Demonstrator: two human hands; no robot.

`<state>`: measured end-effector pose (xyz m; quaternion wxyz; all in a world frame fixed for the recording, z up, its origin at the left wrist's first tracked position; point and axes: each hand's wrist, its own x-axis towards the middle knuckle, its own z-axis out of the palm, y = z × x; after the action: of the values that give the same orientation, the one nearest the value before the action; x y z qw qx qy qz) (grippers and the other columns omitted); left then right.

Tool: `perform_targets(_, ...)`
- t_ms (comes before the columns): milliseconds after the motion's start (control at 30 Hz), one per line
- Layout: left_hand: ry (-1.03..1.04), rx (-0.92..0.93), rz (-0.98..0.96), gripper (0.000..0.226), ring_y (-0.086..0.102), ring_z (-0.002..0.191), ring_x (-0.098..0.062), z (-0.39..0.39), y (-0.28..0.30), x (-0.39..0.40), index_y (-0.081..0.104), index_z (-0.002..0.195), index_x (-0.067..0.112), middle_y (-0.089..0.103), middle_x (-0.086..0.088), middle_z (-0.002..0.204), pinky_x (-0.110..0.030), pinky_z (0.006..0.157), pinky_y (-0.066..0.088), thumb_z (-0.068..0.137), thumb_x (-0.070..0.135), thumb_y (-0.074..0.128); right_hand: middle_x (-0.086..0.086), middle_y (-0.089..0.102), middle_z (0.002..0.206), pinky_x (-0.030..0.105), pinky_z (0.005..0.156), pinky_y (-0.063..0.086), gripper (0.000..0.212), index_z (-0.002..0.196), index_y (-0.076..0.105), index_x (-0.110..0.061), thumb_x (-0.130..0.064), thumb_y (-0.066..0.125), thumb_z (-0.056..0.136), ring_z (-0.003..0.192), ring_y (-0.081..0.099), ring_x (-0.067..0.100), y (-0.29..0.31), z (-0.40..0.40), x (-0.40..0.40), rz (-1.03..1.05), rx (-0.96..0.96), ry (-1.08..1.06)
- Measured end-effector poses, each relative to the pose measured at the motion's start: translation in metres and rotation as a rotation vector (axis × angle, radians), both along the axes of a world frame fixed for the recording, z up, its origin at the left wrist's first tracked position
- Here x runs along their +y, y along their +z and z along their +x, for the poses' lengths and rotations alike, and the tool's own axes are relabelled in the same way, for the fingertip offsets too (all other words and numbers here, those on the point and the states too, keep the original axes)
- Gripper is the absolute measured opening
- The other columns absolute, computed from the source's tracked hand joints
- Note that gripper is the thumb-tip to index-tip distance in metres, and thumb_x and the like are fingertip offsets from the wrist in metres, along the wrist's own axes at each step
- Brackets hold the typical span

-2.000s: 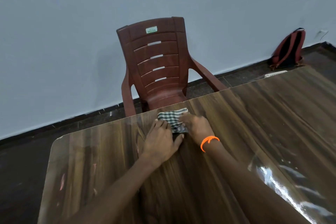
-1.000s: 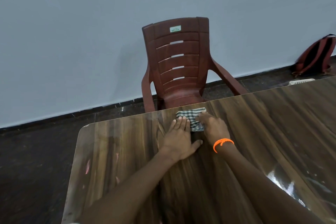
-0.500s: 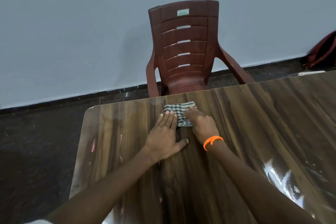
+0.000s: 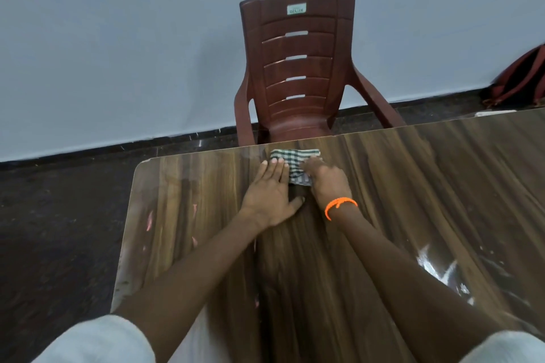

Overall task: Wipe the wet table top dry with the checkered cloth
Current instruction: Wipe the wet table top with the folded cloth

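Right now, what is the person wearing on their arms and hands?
Both hands are bare, no gloves or rings visible. The right hand has a thin bright orange band around its wrist; the left hand wears nothing. Short pale sleeves end above the elbows, forearms uncovered.

Surface: wooden table top, dark streaked grain, glossy, rounded far-left corner.
Edge wear: pale chipped patches along the left edge; a few pinkish scuffs near it.
Wet patch: bright shining smear on the right side, well apart from the cloth.
Cloth: checkered cloth, folded small, lies flat just inside the far edge.
Left hand: palm down, fingers extended, fingertips on the cloth's left part, heel on bare wood.
Right hand: pressed on the cloth's right part, fingers bent over it.
Forearms: both stretch across the table top toward the cloth.
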<state>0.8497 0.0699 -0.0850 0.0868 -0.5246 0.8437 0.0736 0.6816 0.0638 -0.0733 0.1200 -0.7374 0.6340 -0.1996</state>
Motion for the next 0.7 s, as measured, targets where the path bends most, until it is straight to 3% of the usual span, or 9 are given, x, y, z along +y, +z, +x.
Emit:
perform_targets(133,0.018,0.032,-0.006,0.092,-0.007,0.155,-0.028,0.023,0.0,0.046,0.002,0.158,-0.001,0.0,-0.02,0.167,-0.045,0.125,-0.005,0.099,0.067,0.021,0.002,0.064,0.123,0.04,0.088,0.053,0.038,0.111,0.069,-0.018,0.003,0.057,0.081,0.122,0.054,0.018,-0.018,0.016,0.034,0.012,-0.091,0.071)
perform_targets(333,-0.043,0.116,0.04,0.098,-0.01,0.154,-0.029,-0.001,0.0,0.111,0.001,0.158,-0.001,-0.002,-0.021,0.166,-0.045,0.126,-0.004,0.095,0.07,0.025,-0.003,0.062,0.127,0.029,0.097,0.046,0.046,0.114,0.069,-0.02,0.003,0.055,0.077,0.125,0.05,0.01,-0.029,-0.025,0.094,-0.006,-0.134,0.055)
perform_targets(500,-0.044,0.065,0.017,0.096,-0.006,0.155,-0.029,-0.029,-0.005,0.081,0.003,0.158,-0.001,0.003,-0.02,0.167,-0.046,0.125,-0.004,0.096,0.069,0.025,0.003,0.066,0.121,0.018,0.1,0.035,0.053,0.11,0.071,-0.017,0.016,0.062,0.069,0.12,0.055,0.016,-0.03,-0.04,0.068,-0.04,-0.092,-0.072)
perform_targets(700,0.008,0.052,0.021,0.095,-0.007,0.155,-0.026,-0.001,-0.004,0.063,0.004,0.159,0.0,0.002,-0.017,0.168,-0.043,0.125,-0.005,0.097,0.071,0.022,0.003,0.065,0.122,0.032,0.098,0.047,0.044,0.11,0.07,-0.017,0.009,0.06,0.076,0.122,0.054,0.016,-0.03,-0.005,0.051,-0.014,-0.106,-0.033)
